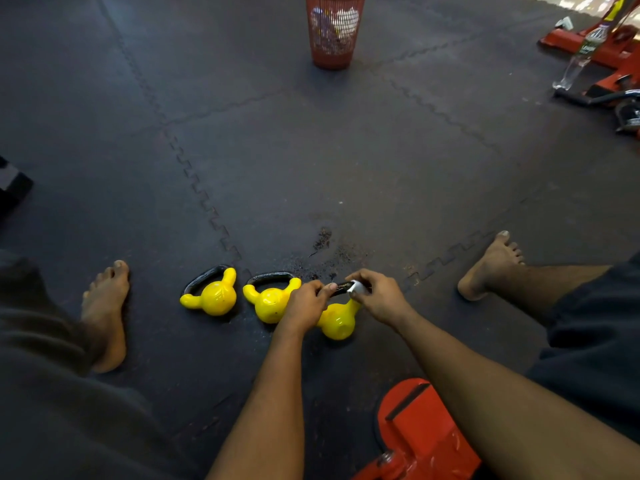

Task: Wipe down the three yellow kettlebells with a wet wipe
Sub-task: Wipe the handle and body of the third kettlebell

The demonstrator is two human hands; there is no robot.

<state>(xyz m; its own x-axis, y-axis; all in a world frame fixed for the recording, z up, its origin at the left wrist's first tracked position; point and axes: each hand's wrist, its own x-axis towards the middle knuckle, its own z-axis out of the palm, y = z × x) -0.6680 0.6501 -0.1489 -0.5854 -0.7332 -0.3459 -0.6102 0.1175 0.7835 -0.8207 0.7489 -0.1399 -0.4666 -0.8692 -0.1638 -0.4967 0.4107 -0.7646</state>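
Note:
Three yellow kettlebells with black handles lie in a row on the dark floor mat: the left kettlebell [214, 296], the middle kettlebell [268, 303] and the right kettlebell [337, 320]. My left hand [306, 303] grips the black handle of the right kettlebell. My right hand [379, 297] pinches a white wet wipe [356, 288] pressed against the same handle. Both hands hide most of that handle.
A red mesh waste basket [334, 29] stands far ahead on the interlocking mat [311, 150]. Red gym equipment [422, 434] sits near my right arm, more red frames and a clear bottle [581, 53] at the far right. My bare feet flank the kettlebells.

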